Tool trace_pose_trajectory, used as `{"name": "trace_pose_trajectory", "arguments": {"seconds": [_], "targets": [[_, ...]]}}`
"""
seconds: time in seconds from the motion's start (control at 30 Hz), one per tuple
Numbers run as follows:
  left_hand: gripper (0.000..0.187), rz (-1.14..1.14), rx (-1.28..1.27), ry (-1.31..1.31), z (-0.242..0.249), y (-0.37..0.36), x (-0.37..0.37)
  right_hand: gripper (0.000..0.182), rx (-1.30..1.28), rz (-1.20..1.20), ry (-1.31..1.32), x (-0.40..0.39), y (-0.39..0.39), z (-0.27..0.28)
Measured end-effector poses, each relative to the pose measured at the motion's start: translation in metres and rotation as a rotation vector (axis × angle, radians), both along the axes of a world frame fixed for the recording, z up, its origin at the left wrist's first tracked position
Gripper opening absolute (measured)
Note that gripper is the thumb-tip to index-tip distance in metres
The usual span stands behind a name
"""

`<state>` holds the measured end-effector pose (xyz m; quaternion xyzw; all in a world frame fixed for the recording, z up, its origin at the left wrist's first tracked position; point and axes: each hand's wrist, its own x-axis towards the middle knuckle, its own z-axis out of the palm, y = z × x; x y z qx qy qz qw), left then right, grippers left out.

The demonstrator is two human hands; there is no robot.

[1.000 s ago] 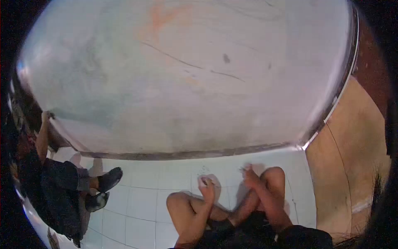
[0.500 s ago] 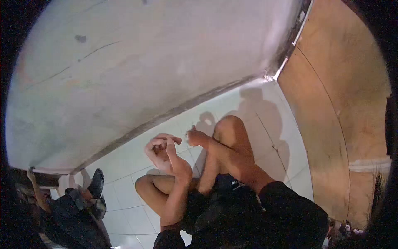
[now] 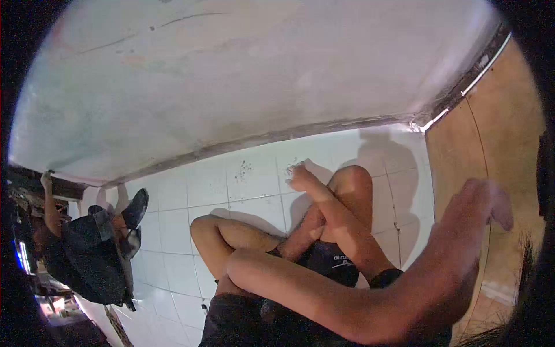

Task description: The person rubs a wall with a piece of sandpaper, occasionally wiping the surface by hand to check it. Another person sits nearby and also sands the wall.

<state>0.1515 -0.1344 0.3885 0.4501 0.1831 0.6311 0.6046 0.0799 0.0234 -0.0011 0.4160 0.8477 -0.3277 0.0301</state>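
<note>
My left arm bends across my body, and my left hand point(image 3: 471, 214) is raised close to the camera at the right. Slightly blurred, its fingers droop loosely apart, and no object shows in them. My right forearm rests over my bent leg point(image 3: 352, 191), with my right hand point(image 3: 300, 176) beyond the knee, just over the white tiled floor point(image 3: 254, 214). The fingers of that hand are curled together; what they hold, if anything, is hidden. Small dark specks point(image 3: 243, 172) lie on the tiles left of it.
A pale, stained wall point(image 3: 248, 69) rises in front of me. Brown panelling point(image 3: 462, 144) stands at my right. Another person point(image 3: 87, 254) in dark clothes sits at the left, one hand point(image 3: 47, 180) by the wall's end.
My left hand has swung from in front of my knees to the far right, nearer the camera. The view has turned left, and the floor specks now show beside my right hand.
</note>
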Motion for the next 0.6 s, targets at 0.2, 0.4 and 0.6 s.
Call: {"name": "trace_pose_trajectory", "arguments": {"seconds": [0.2,0.4,0.6], "targets": [[0.019,0.028,-0.018,-0.025,0.003,0.013,-0.02,0.065,0.121,0.098,-0.13,-0.015,0.013,-0.096],[0.019,-0.025,0.012,-0.062,0.002,-0.001,-0.013,0.055,0.173,0.109,0.156,0.001,0.014,-0.074],[0.018,-0.015,0.001,-0.076,0.004,0.007,-0.017,0.053,0.05,-0.105,0.217,0.02,-0.02,0.065]]}}
